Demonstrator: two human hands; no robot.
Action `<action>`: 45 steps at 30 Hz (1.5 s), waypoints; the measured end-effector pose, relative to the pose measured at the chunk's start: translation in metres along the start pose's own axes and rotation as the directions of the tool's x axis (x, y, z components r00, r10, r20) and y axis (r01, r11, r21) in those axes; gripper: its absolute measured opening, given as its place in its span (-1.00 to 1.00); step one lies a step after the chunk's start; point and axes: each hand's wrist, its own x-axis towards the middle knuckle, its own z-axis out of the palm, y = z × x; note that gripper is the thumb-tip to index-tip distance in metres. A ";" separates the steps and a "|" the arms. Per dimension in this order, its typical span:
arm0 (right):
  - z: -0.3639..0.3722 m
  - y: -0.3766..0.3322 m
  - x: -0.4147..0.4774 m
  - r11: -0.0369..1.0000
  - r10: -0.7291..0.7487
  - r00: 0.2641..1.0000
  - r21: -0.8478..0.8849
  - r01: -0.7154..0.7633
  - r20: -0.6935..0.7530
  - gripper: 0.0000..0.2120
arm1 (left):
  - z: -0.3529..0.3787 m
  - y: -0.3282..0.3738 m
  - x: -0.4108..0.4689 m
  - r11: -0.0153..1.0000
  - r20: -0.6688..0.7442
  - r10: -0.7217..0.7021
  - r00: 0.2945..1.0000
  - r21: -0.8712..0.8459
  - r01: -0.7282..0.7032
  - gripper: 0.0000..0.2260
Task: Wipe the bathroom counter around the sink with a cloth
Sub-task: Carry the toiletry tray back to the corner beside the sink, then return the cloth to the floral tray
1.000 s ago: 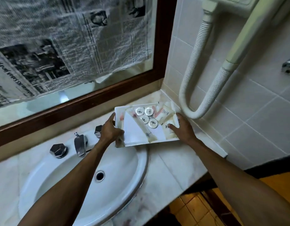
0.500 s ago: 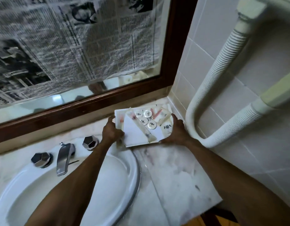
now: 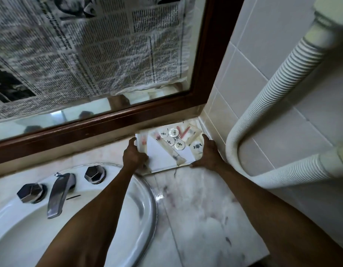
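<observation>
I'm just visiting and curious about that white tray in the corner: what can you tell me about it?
The white tray is shallow, rectangular and glossy, perhaps ceramic or plastic. It sits in the back right corner of the marble counter, against the mirror frame and tiled wall. It holds four round white lids with dark motifs, sealed sachets, something pink and a white card. The left hand grips its left edge; the right hand holds its right edge.

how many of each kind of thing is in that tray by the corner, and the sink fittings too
Round white lidded containers in the tray: 5, for instance
Pink stick-like items: 2, for instance
Long clear sachet: 1
Sink knobs: 2, for instance
Faucet spout: 1
Total: 11; smaller packets in the tray are too blurred to count.
</observation>
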 end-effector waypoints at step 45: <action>0.279 -0.367 -0.206 0.751 -0.651 0.754 0.216 0.624 0.085 -0.85 | -0.354 -0.294 -0.237 0.976 -0.390 0.143 0.910 0.207 -0.065 -0.79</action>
